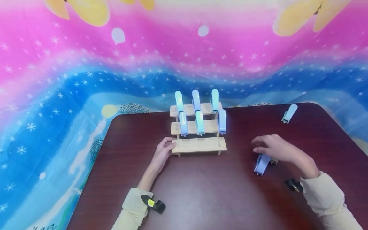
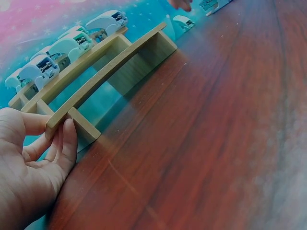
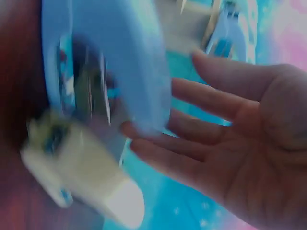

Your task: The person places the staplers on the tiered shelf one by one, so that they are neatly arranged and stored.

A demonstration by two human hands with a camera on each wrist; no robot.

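My left hand [image 1: 161, 156] pinches the left end of the lowest step of a three-step wooden rack [image 1: 199, 145], thumb on top and fingers beneath in the left wrist view. On the upper two steps stand several pastel staplers [image 1: 200, 123], blue, green and lilac. My right hand [image 1: 274, 147] hovers over a periwinkle-blue stapler [image 1: 262, 164] on the table at the right. Its fingers [image 3: 225, 139] are extended and spread beside that stapler, not gripping it. Close by lies a cream stapler [image 3: 91, 167], mostly hidden by the hand in the head view.
A pale green stapler [image 1: 289, 113] lies alone near the table's far right corner. The dark red-brown table [image 1: 218, 191] has rounded corners. Behind it hangs a pink and blue patterned cloth [image 1: 161, 57]. Each wrist wears a black strap [image 1: 152, 203].
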